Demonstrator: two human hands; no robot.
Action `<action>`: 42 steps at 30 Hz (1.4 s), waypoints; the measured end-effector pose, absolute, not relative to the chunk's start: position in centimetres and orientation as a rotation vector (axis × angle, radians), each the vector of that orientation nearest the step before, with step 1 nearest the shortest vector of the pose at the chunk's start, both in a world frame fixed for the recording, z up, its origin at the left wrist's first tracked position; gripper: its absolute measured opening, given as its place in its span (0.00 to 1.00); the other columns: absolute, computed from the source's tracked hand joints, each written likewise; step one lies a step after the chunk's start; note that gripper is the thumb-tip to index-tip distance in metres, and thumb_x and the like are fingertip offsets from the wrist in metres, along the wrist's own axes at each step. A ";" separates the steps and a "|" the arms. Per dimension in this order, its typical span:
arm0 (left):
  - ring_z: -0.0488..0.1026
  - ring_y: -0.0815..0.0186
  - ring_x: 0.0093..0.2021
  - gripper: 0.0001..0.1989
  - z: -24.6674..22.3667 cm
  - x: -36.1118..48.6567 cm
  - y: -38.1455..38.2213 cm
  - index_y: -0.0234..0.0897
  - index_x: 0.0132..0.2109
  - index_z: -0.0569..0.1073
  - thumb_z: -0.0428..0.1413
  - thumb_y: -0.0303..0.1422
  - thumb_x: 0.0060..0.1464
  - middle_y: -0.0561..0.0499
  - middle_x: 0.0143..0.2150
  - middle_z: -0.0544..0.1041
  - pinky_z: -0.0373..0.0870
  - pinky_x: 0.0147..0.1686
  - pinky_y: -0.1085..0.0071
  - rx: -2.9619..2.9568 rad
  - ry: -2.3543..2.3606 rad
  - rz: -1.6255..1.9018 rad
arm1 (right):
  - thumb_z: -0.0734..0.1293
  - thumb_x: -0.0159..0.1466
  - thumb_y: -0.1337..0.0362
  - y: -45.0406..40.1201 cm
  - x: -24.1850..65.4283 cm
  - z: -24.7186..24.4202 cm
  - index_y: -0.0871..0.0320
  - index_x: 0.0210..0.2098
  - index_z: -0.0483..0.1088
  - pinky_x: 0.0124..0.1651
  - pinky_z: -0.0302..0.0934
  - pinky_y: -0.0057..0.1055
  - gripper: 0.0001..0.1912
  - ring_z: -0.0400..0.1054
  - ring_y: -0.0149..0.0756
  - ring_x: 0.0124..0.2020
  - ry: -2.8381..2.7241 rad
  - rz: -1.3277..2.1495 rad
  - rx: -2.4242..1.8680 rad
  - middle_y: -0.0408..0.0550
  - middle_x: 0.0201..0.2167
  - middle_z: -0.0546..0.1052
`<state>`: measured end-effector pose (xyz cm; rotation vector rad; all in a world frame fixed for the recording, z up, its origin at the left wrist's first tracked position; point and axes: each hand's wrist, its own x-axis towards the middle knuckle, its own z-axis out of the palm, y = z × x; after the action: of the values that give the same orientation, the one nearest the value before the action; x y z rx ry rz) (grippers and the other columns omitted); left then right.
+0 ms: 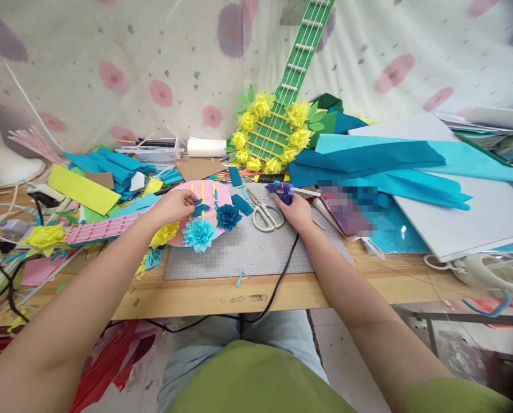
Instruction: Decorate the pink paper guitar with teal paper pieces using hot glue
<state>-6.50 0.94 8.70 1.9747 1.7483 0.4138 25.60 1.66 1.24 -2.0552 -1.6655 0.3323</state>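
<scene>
My left hand (178, 206) is closed, pinching a small teal paper leaf (202, 208) over the pink paper guitar (226, 194). On that guitar sit a light blue paper flower (198, 234), a dark teal paper flower (228, 217) and a yellow paper flower (165, 234) partly behind my left forearm. My right hand (296, 211) wraps round a purple-blue hot glue gun (281, 192), with a white glue stick at its back. Scissors (265, 213) lie just left of my right hand on the grey cutting mat (256, 258).
A green paper guitar (278, 117) with yellow flowers leans at the back. Teal crepe paper (368, 160) and white boards (467, 212) cover the right side. A black cord (282, 279) runs over the table edge (248, 307). Paper scraps crowd the left; a white cup (489, 272) stands far right.
</scene>
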 end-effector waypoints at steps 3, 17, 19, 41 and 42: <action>0.73 0.63 0.27 0.07 8.9 -6.3 0.9 0.40 0.28 0.74 0.54 0.35 0.39 0.52 0.25 0.76 0.65 0.27 0.71 2.010 1.775 0.427 | 0.60 0.61 0.50 1.7 25.6 1.2 0.62 0.42 0.72 0.44 0.61 0.35 0.22 0.71 0.47 0.44 -1.666 0.337 -2.050 0.59 0.42 0.77; 0.72 0.63 0.27 0.05 7.7 -6.8 2.7 0.39 0.26 0.73 0.59 0.34 0.38 0.52 0.25 0.76 0.63 0.27 0.71 1.886 1.946 0.556 | 0.60 0.61 0.49 1.7 25.7 1.1 0.62 0.41 0.72 0.43 0.61 0.35 0.22 0.71 0.47 0.44 -1.671 0.330 -2.059 0.59 0.41 0.77; 0.72 0.63 0.26 0.05 7.6 -6.9 2.7 0.39 0.26 0.72 0.59 0.33 0.37 0.53 0.24 0.76 0.63 0.27 0.71 1.780 1.906 0.615 | 0.60 0.61 0.49 1.7 25.7 1.2 0.61 0.41 0.71 0.44 0.61 0.35 0.22 0.71 0.47 0.43 -1.665 0.345 -2.060 0.59 0.41 0.77; 0.69 0.67 0.32 0.12 9.8 -4.8 0.3 0.35 0.26 0.72 0.63 0.39 0.38 0.53 0.28 0.74 0.65 0.37 0.70 1.522 1.731 0.962 | 0.64 0.55 0.42 -1.2 24.1 10.2 0.58 0.25 0.70 0.37 0.58 0.38 0.23 0.70 0.50 0.37 -2.263 0.298 -2.177 0.56 0.27 0.75; 0.69 0.67 0.32 0.12 9.8 -4.7 0.3 0.35 0.26 0.72 0.63 0.39 0.38 0.53 0.28 0.74 0.65 0.38 0.70 1.527 1.720 0.969 | 0.63 0.56 0.42 -1.1 24.2 10.0 0.58 0.24 0.70 0.37 0.58 0.38 0.24 0.70 0.50 0.37 -2.259 0.320 -2.200 0.56 0.27 0.75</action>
<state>-4.71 0.26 9.81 1.5273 1.7204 0.9687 24.24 -1.09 9.99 -2.2002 -2.2586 0.3197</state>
